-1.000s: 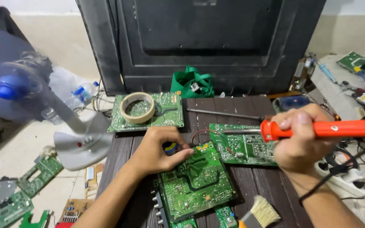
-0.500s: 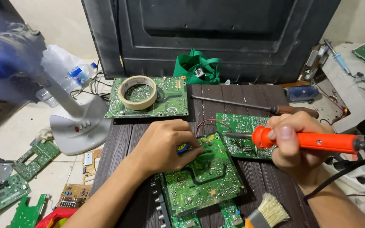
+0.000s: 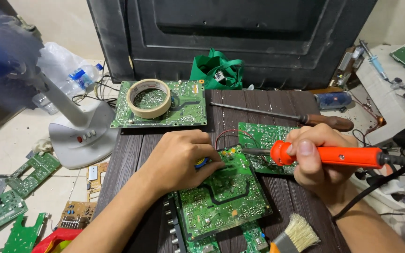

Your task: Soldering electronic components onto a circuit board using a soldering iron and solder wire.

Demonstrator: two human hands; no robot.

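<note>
- 2 hands are at work on the dark wooden desk (image 3: pixel 132 154), both over a green board (image 3: pixel 221 197) that lies tilted near its front edge.
- My left hand (image 3: pixel 179 159) rests on the board's upper left corner, fingers curled down and closed over a small blue and yellow part (image 3: pixel 201 162); most of that part is hidden, so I cannot tell what it is.
- My right hand (image 3: pixel 317 159) is closed around the orange iron (image 3: pixel 329 155), thumb on top near the collar.
- The iron lies nearly level, its metal tip pointing left and ending over the board's upper edge, just beside my left fingertips; I cannot tell whether the tip touches.
- Its black cord (image 3: pixel 376 187) runs off to the right past my wrist.
- A 2nd board (image 3: pixel 258 136) lies under the iron's shaft, with a thin red wire (image 3: pixel 226 135) looping at its left edge.
- A 3rd board (image 3: pixel 183 110) sits at the desk's far left with a tape roll (image 3: pixel 148 97) on it.
- A screwdriver (image 3: pixel 301 119) lies across the far right of the desk.
- A brush (image 3: pixel 296 234) sits at the near edge, by my right forearm.
- A white fan base (image 3: pixel 83 138) stands on the floor to the left, with more boards scattered near it.
</note>
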